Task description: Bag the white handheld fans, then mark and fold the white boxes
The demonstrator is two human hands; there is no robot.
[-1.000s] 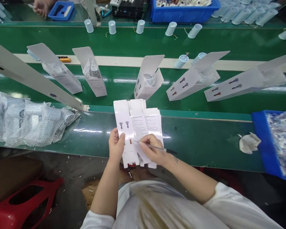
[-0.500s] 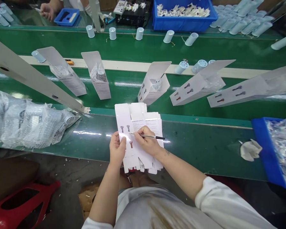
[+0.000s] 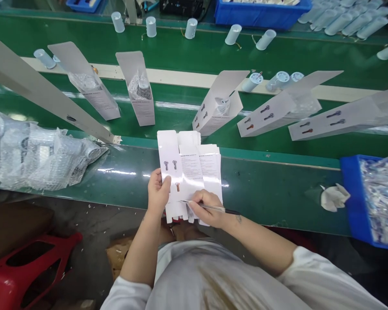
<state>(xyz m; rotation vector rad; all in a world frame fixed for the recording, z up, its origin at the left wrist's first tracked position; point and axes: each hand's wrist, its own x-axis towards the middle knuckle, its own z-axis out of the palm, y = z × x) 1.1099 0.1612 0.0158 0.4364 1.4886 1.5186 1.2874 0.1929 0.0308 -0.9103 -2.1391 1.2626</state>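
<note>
A stack of flat, unfolded white cartons [image 3: 189,172] printed with small tool pictures and text stands nearly upright in front of me. My left hand [image 3: 158,193] grips its lower left side. My right hand [image 3: 207,209] holds a slim silver-and-black pen [image 3: 215,208] like a writing tool, its tip on or just over the top carton's lower part. Whether the tip touches cannot be told. The bottom edge of the stack is partly hidden behind both hands.
Several opened white cartons [image 3: 142,107] with bagged parts stand on the green conveyor belt [image 3: 278,193]. Bubble-wrap bags [image 3: 42,155] lie at left, and a blue bin [image 3: 351,193] of bagged items with a crumpled white cloth [image 3: 334,198] at right. A red stool [image 3: 29,275] stands below left.
My right hand and the pen have moved down the carton toward its lower edge. The stack and the view have shifted slightly upward.
</note>
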